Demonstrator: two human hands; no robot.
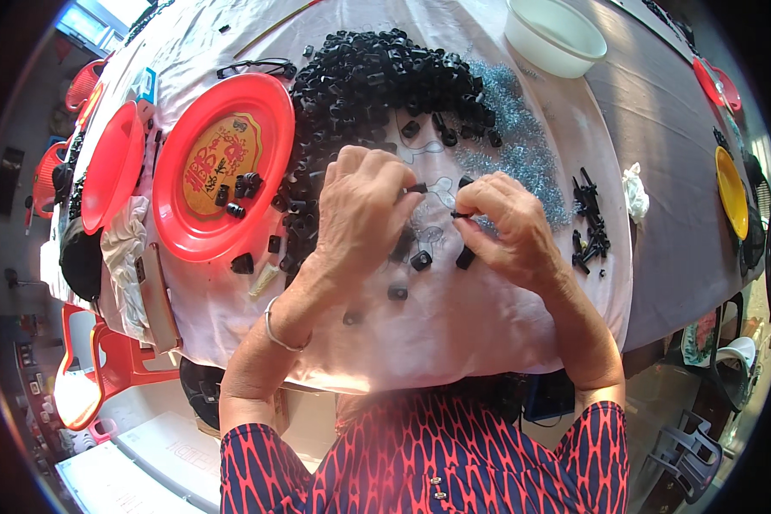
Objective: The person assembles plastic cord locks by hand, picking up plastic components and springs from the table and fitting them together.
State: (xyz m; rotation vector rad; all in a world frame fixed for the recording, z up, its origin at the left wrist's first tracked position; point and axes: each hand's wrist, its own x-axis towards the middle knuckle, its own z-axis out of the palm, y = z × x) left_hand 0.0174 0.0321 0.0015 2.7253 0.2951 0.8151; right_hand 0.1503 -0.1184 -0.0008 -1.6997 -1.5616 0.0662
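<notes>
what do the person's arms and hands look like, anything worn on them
Both hands are bare, with no gloves or rings that can be made out. The left hand has a thin silver bangle around its wrist; the right hand has a bare wrist. Both forearms are uncovered. Short sleeves reach to about the elbows, red with a dark navy wavy net pattern.
</notes>
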